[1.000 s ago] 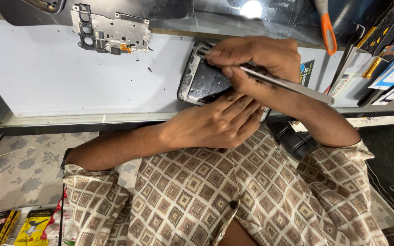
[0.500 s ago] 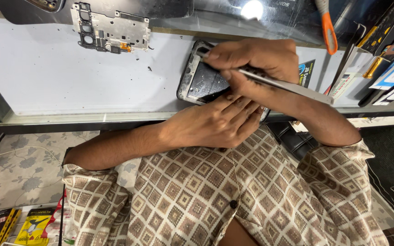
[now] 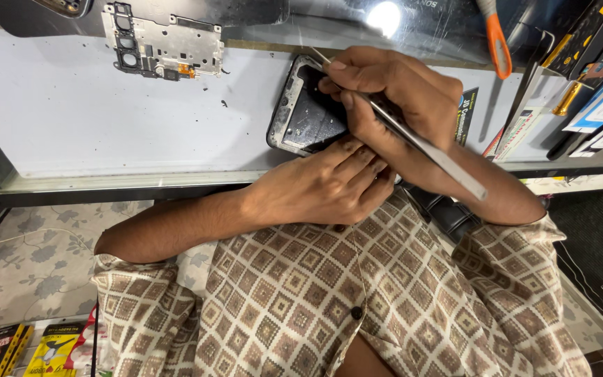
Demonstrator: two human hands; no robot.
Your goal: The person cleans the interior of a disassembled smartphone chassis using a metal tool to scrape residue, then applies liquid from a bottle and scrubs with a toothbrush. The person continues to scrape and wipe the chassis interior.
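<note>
1. The opened phone (image 3: pixel 306 112) lies flat on the white bench top (image 3: pixel 71 119), near its front edge, back cover off and insides facing up
2. My left hand (image 3: pixel 315 187) comes in from below, fingers flat and close together on the phone's near edge; it grips nothing. I judge it pins the phone so it does not slide under the tool
3. My right hand (image 3: pixel 392 98) is closed on metal tweezers (image 3: pixel 420 143), held like a pen. The tip points into the phone's upper corner, and the long end trails back over my wrist
4. I cannot tell whether the tip is pinching anything; the fingers hide it
5. The two hands sit close, nearly touching, right above left
6. A metal inner frame with camera holes (image 3: pixel 165 42) lies well apart at the upper left, out of the working area
7. An orange-handled tool (image 3: pixel 495 38) rests at the upper right, beside stacked boxes (image 3: pixel 594 77)
</note>
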